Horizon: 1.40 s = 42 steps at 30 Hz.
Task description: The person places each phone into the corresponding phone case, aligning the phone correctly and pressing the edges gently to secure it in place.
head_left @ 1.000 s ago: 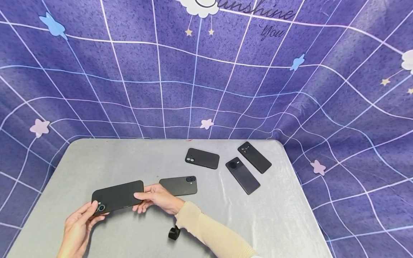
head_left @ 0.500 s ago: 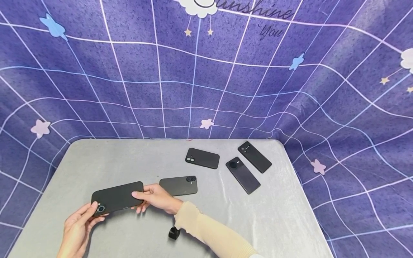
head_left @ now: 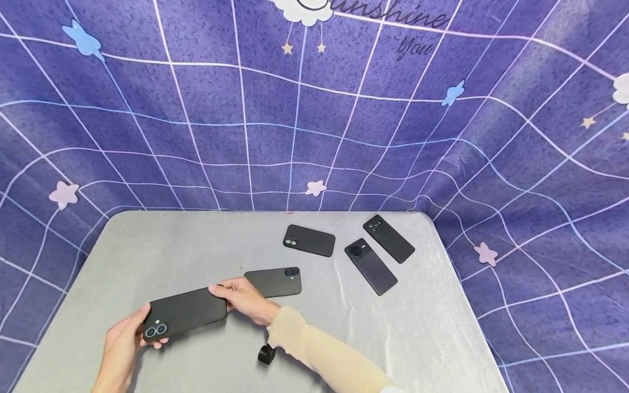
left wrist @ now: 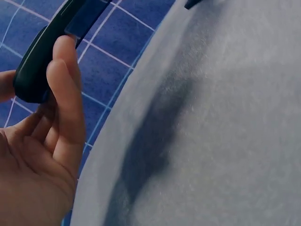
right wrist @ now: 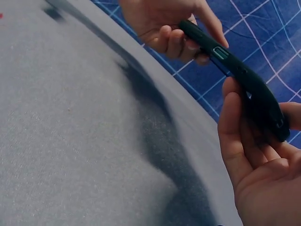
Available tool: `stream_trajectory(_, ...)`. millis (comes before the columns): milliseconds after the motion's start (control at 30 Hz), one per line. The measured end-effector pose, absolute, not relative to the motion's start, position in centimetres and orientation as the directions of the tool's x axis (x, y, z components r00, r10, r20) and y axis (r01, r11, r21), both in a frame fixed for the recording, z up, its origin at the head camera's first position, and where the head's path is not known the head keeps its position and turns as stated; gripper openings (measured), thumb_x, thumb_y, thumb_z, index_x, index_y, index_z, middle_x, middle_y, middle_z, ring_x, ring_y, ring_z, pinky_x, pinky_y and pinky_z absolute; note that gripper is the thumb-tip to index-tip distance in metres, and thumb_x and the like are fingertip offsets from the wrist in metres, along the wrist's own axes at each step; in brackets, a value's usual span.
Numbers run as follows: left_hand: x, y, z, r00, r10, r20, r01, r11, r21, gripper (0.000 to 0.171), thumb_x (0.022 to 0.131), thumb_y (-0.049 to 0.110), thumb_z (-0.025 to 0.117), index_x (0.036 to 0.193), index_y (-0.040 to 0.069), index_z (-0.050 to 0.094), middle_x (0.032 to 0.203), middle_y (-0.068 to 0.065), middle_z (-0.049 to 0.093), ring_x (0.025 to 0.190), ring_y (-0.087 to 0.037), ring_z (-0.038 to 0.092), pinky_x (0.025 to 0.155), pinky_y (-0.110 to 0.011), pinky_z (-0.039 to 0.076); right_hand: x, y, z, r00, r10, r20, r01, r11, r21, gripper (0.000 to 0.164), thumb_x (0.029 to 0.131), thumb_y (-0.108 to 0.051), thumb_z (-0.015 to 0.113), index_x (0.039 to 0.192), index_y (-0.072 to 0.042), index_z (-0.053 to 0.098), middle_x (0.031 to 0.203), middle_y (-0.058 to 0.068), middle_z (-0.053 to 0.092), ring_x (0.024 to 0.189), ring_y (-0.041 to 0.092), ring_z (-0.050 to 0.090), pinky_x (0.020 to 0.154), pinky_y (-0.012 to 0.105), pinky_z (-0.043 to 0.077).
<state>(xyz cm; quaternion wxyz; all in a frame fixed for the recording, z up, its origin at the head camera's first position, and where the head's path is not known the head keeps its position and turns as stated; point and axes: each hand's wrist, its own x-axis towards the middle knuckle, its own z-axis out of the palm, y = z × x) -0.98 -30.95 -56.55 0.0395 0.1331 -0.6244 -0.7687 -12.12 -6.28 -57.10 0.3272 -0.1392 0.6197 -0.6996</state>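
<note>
Above the near left of the table, both hands hold a black phone case (head_left: 189,312) by its ends, back side up. Two camera rings show at its left end. My left hand (head_left: 120,338) pinches that end, thumb on top and fingers underneath. At the other end, my right hand (head_left: 245,299) grips with the thumb over the back. In the right wrist view the case (right wrist: 249,77) looks bowed, with a gap along its underside. A flat, bluish glossy phone face (left wrist: 87,19) shows under it in the left wrist view.
Just beyond the right hand lies a dark grey phone (head_left: 275,283). Farther back are a black case with camera holes (head_left: 309,240), a dark phone (head_left: 371,267) and another black case (head_left: 389,239). A purple grid cloth (head_left: 275,136) surrounds the grey table (head_left: 417,338).
The held case has shifted slightly right and toward the person. Two camera rings now show clearly where mostly one showed. The right thumb has moved to the case's far edge.
</note>
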Motion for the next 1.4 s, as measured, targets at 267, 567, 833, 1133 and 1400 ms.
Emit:
stream_trajectory(267, -1.21, -30.79, -56.83, -0.906, -0.364, -0.217, -0.275, 0.117, 0.954, 0.016, 0.11, 0.036, 0.064, 0.101, 0.04, 0.076, 0.075, 0.005, 0.079, 0.066, -0.008, 0.073, 0.067, -0.016, 0.055, -11.94, -6.07, -57.14, -0.732, -0.652, -0.199, 0.233, 0.035, -0.972, 0.038, 0.109, -0.027, 0.062, 0.113, 0.008, 0.075, 0.085, -0.005, 0.076, 0.07, 0.001, 0.067, 0.073, 0.017, 0.054)
stream_trajectory(567, -1.1, -30.97, -56.8, -0.898, -0.376, -0.229, -0.284, 0.098, 0.954, 0.015, 0.109, 0.034, 0.066, 0.107, 0.036, 0.08, 0.083, 0.016, 0.08, 0.094, 0.014, 0.065, 0.086, -0.003, 0.037, -11.72, -6.28, -56.87, -0.741, -0.637, -0.211, 0.253, 0.026, -0.967, 0.04, 0.109, -0.028, 0.062, 0.108, 0.01, 0.074, 0.079, -0.012, 0.072, 0.068, 0.0, 0.064, 0.065, 0.016, 0.052)
stream_trajectory(833, -1.26, -30.71, -56.58, -0.896, -0.373, -0.24, -0.247, -0.027, 0.969, 0.016, 0.108, 0.028, 0.068, 0.101, 0.037, 0.08, 0.083, 0.015, 0.079, 0.095, 0.011, 0.065, 0.088, -0.004, 0.037, -11.71, -6.25, -56.87, -0.747, -0.63, -0.212, 0.254, 0.024, -0.967, 0.042, 0.11, -0.029, 0.062, 0.106, 0.011, 0.073, 0.077, -0.013, 0.069, 0.067, -0.001, 0.063, 0.064, 0.016, 0.052)
stream_trajectory(1133, -1.43, -30.47, -56.55, -0.906, -0.364, -0.217, -0.16, -0.179, 0.971, 0.018, 0.108, 0.019, 0.067, 0.104, 0.017, 0.085, 0.081, 0.008, 0.08, 0.094, 0.003, 0.068, 0.091, -0.01, 0.041, -11.73, -6.26, -57.19, -0.745, -0.644, -0.173, 0.279, -0.065, -0.958, 0.041, 0.109, -0.023, 0.062, 0.112, 0.018, 0.071, 0.079, -0.013, 0.071, 0.068, -0.002, 0.065, 0.066, 0.015, 0.053)
stream_trajectory(1400, -1.4, -30.36, -56.16, -0.902, -0.378, -0.209, -0.147, -0.187, 0.971, 0.018, 0.107, 0.018, 0.069, 0.107, 0.009, 0.084, 0.079, 0.006, 0.08, 0.092, -0.001, 0.066, 0.089, -0.012, 0.042, -11.67, -6.09, -57.06, -0.738, -0.657, -0.155, 0.282, -0.091, -0.955, 0.04, 0.109, -0.02, 0.062, 0.114, 0.018, 0.071, 0.088, 0.0, 0.078, 0.072, 0.0, 0.069, 0.07, 0.017, 0.056)
